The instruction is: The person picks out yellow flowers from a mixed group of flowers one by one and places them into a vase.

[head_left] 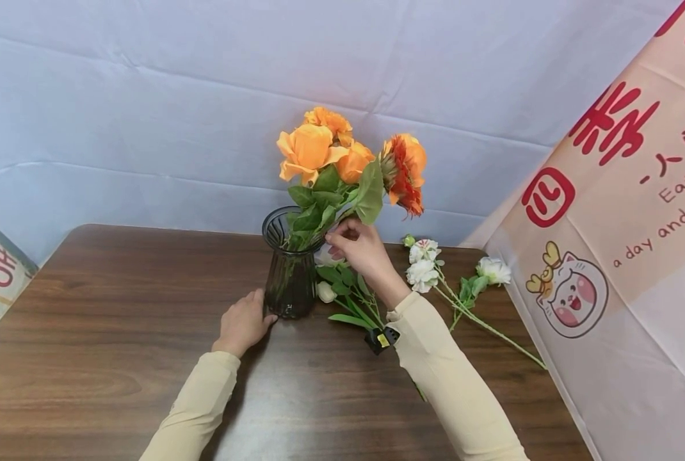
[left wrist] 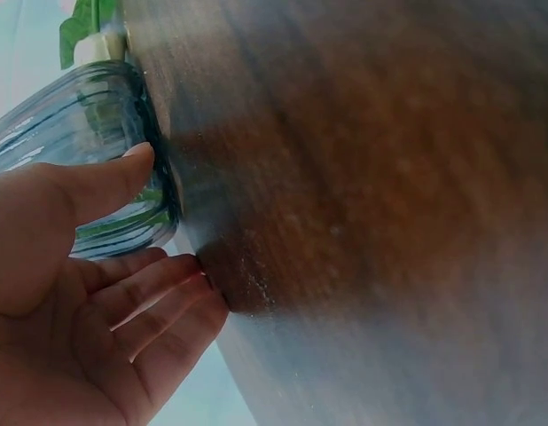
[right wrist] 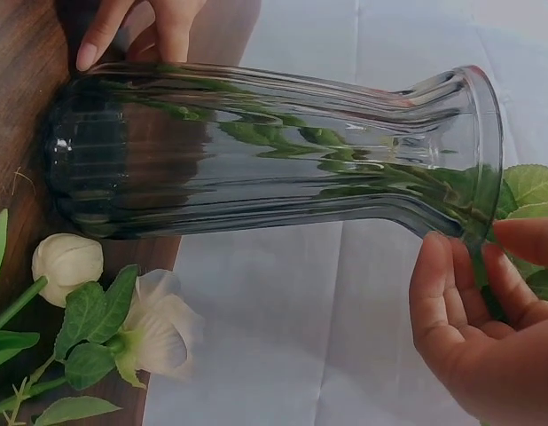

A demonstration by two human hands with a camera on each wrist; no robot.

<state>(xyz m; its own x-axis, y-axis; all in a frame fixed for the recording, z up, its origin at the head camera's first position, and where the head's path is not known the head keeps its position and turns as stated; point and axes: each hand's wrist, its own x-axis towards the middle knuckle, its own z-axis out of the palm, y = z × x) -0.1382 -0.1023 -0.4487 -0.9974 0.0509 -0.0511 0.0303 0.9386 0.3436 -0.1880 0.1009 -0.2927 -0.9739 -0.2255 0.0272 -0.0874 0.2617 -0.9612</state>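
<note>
A dark ribbed glass vase [head_left: 291, 282] stands upright on the table, with green stems visible through its wall. Orange flowers [head_left: 310, 150] and a red-orange bloom [head_left: 404, 173] rise above it among leaves. My left hand [head_left: 244, 321] rests on the tabletop beside the vase's base; its thumb [left wrist: 105, 185] touches the glass, and its fingers are fairly straight. At the rim, my right hand [head_left: 361, 246] pinches a green flower stem [right wrist: 480, 266] between thumb and fingers. Which bloom that stem carries is hard to tell, as leaves cover the join.
White flowers [head_left: 422, 275] on a long stem lie at the table's right, near another white bloom [head_left: 494, 271]. Under my right forearm are green leaves, a white bud [head_left: 326, 292] and a small black object [head_left: 380, 340]. A printed cloth [head_left: 625, 256] borders the right edge.
</note>
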